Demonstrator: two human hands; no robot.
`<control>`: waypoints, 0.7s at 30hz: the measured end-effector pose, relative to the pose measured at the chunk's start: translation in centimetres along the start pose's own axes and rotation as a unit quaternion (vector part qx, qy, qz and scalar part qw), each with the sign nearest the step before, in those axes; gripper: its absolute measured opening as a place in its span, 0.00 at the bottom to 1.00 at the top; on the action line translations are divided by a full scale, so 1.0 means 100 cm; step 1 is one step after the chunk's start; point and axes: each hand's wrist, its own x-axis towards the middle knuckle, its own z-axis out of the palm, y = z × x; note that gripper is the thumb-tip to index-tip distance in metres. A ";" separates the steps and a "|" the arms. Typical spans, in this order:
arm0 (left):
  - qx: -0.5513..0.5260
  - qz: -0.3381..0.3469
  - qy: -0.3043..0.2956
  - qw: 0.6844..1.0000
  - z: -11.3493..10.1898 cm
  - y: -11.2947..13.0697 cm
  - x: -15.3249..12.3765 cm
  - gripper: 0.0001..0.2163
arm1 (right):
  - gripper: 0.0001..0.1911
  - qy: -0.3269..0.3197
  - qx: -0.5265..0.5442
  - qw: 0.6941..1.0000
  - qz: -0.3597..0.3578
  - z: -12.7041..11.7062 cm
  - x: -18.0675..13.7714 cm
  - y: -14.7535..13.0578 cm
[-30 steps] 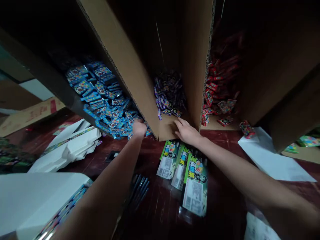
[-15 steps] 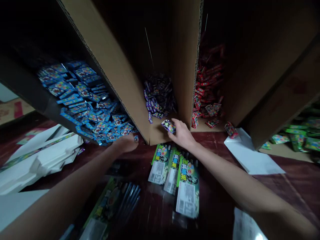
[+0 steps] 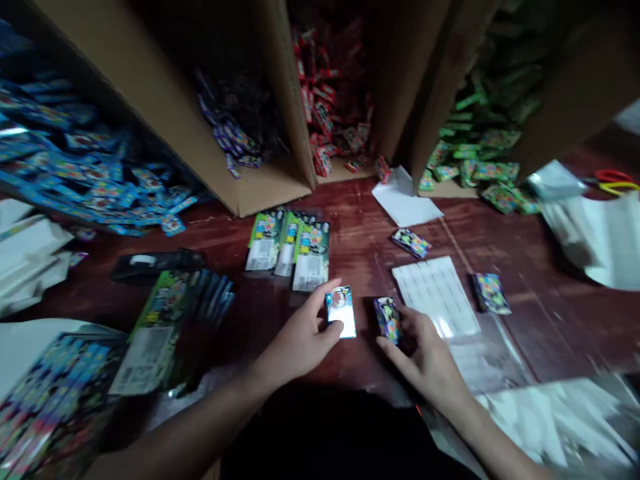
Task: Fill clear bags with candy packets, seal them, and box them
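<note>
My left hand (image 3: 300, 337) pinches a small blue candy packet (image 3: 342, 310) between thumb and fingers, and light glares white off its face. Just to the right, my right hand (image 3: 425, 350) has its fingers closed on a purple candy packet (image 3: 387, 319). The two packets are a short way apart, low above the dark red table (image 3: 350, 207). Beyond my left hand lie several green printed cards (image 3: 311, 257) in clear sleeves. Another purple packet (image 3: 411, 243) and a dark printed one (image 3: 491, 293) lie on the table to the right.
Cardboard compartments along the back hold heaps of blue packets (image 3: 95, 160), purple packets (image 3: 235, 137), red packets (image 3: 325, 100) and green packets (image 3: 480, 160). A label sheet (image 3: 435, 293) lies right. Scissors (image 3: 617, 181) are far right. White folded card (image 3: 30, 257) is stacked left.
Both hands have drawn back from the compartments towards me, the left with a blue packet and the right with a purple one. The view has turned right and down.
</note>
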 end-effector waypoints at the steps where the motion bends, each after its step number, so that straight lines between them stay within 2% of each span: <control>1: 0.063 0.017 -0.002 0.998 0.013 -0.010 0.000 0.30 | 0.38 -0.019 -0.053 0.998 0.003 -0.011 0.001 0.001; 3: 0.207 0.056 0.006 0.977 0.029 -0.024 -0.004 0.29 | 0.45 -0.060 -0.125 0.990 -0.003 -0.031 0.002 0.001; 5: 0.337 0.098 0.025 0.936 0.032 -0.029 -0.009 0.31 | 0.50 -0.076 -0.162 0.983 -0.042 -0.048 0.003 0.001; 8: 0.458 0.157 0.015 0.875 0.027 -0.026 -0.012 0.45 | 0.54 -0.103 -0.191 0.963 -0.159 -0.067 0.015 0.007; 10: 0.491 0.170 -0.023 0.854 0.025 -0.024 -0.008 0.53 | 0.56 -0.148 -0.193 0.942 -0.233 -0.071 0.028 0.011; 12: 0.502 0.163 -0.053 0.848 0.029 -0.024 -0.003 0.55 | 0.57 -0.197 -0.178 0.924 -0.274 -0.067 0.041 0.014; 14: 0.499 0.156 -0.064 0.850 0.034 -0.027 0.003 0.52 | 0.54 -0.226 -0.161 0.916 -0.289 -0.060 0.050 0.015; 18: 0.474 0.161 -0.063 0.863 0.040 -0.031 0.006 0.49 | 0.57 -0.226 -0.146 0.921 -0.283 -0.049 0.051 0.015; 21: 0.468 0.158 -0.062 0.867 0.038 -0.032 0.006 0.47 | 0.57 -0.217 -0.133 0.923 -0.287 -0.051 0.046 0.014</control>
